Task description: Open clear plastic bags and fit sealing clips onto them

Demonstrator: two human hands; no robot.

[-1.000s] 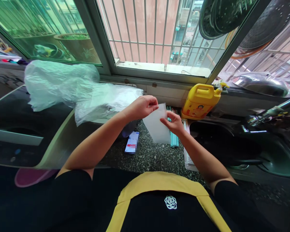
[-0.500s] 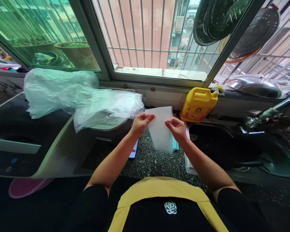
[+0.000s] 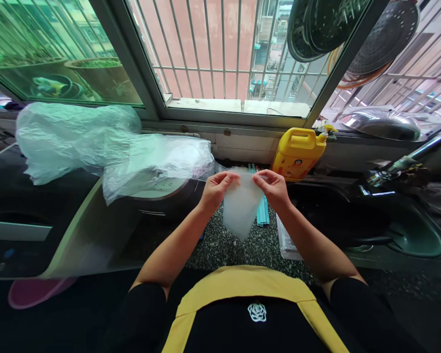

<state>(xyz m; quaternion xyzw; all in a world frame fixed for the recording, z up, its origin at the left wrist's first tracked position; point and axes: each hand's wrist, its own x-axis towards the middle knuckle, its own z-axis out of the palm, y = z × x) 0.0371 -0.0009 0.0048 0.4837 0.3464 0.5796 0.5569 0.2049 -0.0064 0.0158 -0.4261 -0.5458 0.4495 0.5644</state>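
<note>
Between my hands hangs a translucent frosted plastic bag (image 3: 241,208), its lower end narrowing to a point. My left hand (image 3: 220,186) pinches its upper left edge. My right hand (image 3: 271,185) pinches its upper right edge, fingers closed on the thin film. Behind and below the bag, a bundle of turquoise strips (image 3: 263,214) lies on the speckled countertop (image 3: 220,255), partly covered by the bag and my right hand. A clear plastic package (image 3: 287,240) rests under my right forearm.
A yellow jug (image 3: 297,154) stands by the wall beyond my right hand. The dark sink (image 3: 323,215) and faucet (image 3: 393,171) are at the right. Crumpled clear plastic sheeting (image 3: 139,157) covers a rounded appliance (image 3: 161,196) on the left. A barred window is ahead.
The bag has turned and its bottom now hangs to a point, uncovering more of the turquoise strips. Both hands have shifted slightly, their grip staying at the upper edge. The view has moved a little.
</note>
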